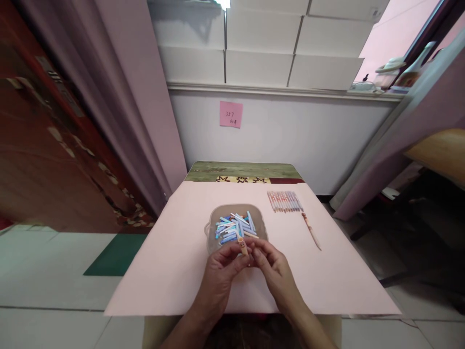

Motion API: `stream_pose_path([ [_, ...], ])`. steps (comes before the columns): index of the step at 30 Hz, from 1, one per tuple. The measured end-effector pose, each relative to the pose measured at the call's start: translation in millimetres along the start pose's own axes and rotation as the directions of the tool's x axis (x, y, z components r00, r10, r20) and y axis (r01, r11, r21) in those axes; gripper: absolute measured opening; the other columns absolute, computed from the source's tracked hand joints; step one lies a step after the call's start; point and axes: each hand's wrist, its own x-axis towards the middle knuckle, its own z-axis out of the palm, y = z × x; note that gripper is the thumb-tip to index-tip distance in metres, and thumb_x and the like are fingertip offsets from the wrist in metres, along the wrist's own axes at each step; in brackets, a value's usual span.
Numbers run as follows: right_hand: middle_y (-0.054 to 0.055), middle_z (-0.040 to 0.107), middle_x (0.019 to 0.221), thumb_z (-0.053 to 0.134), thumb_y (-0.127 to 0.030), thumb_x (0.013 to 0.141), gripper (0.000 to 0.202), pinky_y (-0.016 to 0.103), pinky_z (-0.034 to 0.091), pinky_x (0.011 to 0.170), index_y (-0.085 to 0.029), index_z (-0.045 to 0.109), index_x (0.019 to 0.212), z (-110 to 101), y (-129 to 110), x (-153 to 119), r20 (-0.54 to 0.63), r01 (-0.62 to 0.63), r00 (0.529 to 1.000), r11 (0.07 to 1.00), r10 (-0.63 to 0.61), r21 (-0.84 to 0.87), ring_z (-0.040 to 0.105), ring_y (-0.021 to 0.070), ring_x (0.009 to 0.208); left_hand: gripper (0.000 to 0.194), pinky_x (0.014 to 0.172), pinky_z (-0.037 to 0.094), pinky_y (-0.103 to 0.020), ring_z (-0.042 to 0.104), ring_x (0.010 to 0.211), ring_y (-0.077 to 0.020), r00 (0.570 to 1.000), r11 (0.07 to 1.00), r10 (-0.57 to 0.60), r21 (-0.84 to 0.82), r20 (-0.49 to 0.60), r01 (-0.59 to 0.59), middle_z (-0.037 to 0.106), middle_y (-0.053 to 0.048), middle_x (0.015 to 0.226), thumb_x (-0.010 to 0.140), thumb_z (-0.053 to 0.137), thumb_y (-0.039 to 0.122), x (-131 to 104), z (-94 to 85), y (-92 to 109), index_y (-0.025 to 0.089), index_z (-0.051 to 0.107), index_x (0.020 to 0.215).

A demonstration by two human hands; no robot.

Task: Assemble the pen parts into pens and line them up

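My left hand (220, 271) is closed around a tan, printed pen barrel (242, 246), held tilted with its open round end up and away from me. Close against it, my right hand (274, 269) pinches near the barrel's lower end; what lies between those fingertips is too small to name. Just beyond both hands stands a grey translucent box (214, 213) with a side handle. Inside it lies a jumble of blue, lilac and white pen parts (236, 228), partly hidden by my fingers.
To the right, a row of assembled pens (284, 201) lies side by side, with one single pen (311, 231) slanting below it. A pink sheet (174, 252) covers the table. Behind it, a pink note (231, 114) hangs on the white wall.
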Motion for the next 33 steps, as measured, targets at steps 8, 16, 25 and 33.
stream_pose_path([
  [8, 0.009, 0.071, 0.103, 0.075, -0.041, 0.073, 0.048, 0.037, 0.053, 0.081, -0.018, 0.064, 0.114, 12, 16, -3, 0.030, -0.142, 0.990, 0.957, 0.139, 0.252, 0.066, 0.0237, 0.094, 0.014, 0.095, 0.048, -0.043, 0.062, 0.108, -0.0295, 0.999, 0.995, 0.042, 0.089, -0.033, -0.039, 0.071, -0.009, 0.112, 0.070, 0.075, 0.028, -6, 2.5, 6, 0.020, 0.074, 0.081],
  [16, 0.006, 0.072, 0.085, 0.072, -0.040, 0.075, 0.029, 0.030, 0.053, 0.070, -0.017, 0.070, 0.093, -10, 12, -1, -0.185, -0.015, 0.983, 0.999, 0.021, 0.036, 0.065, 0.0179, 0.074, 0.015, 0.089, 0.051, -0.037, 0.066, 0.099, -0.0253, 0.986, 0.956, 0.164, 0.249, -0.015, -0.155, 0.073, -0.008, 0.105, 0.076, 0.070, 0.029, -2, -15.3, 7, 0.020, 0.072, 0.087],
  [25, 0.005, 0.069, 0.086, 0.065, -0.032, 0.082, 0.014, 0.028, 0.052, 0.069, -0.024, 0.071, 0.092, -35, -37, -10, -0.032, 0.268, 0.930, 0.737, -0.365, -0.620, 0.064, 0.0196, 0.078, 0.014, 0.077, 0.052, -0.027, 0.068, 0.085, -0.0201, 0.931, 0.698, 0.363, 0.669, -0.026, -0.254, 0.074, -0.001, 0.089, 0.081, 0.064, 0.029, -1, -36.3, 12, 0.023, 0.072, 0.090],
  [33, 0.006, 0.069, 0.087, 0.061, -0.027, 0.084, 0.015, 0.028, 0.053, 0.071, -0.022, 0.071, 0.095, -32, -34, -8, 0.079, 0.293, 0.942, 0.682, -0.327, -0.670, 0.065, 0.0198, 0.081, 0.017, 0.080, 0.051, -0.029, 0.067, 0.088, -0.0197, 0.915, 0.598, 0.398, 0.740, 0.059, -0.308, 0.073, -0.003, 0.093, 0.084, 0.061, 0.025, 0, -42.0, 5, 0.023, 0.070, 0.097],
])
